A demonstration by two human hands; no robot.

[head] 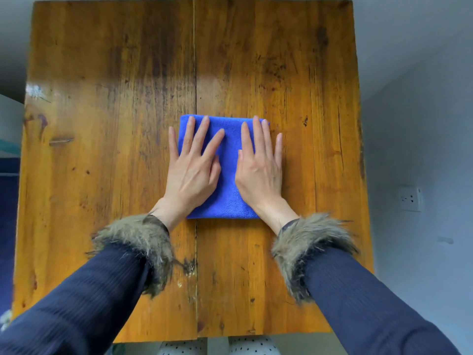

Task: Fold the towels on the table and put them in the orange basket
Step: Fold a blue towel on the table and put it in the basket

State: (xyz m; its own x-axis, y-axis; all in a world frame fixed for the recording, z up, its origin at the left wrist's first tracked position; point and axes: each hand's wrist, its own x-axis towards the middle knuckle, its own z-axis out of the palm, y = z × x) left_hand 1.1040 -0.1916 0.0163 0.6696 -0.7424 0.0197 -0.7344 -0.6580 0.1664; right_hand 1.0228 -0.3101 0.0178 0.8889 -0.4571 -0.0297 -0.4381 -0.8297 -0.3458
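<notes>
Wooden plank table | folded fleecy blue towel | both hands flat

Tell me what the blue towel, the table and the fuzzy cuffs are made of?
The blue towel looks like soft microfibre or terry cloth: its surface is nubbly and matte. The table looks like varnished wood: grain lines, dark knots, a seam between planks and a glossy sheen. The cuffs look like fur, probably fake: long shaggy brown-grey hairs stick out.

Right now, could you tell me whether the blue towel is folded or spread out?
Folded: the blue towel lies as a compact thick rectangle, both hands pressing it flat.
</notes>
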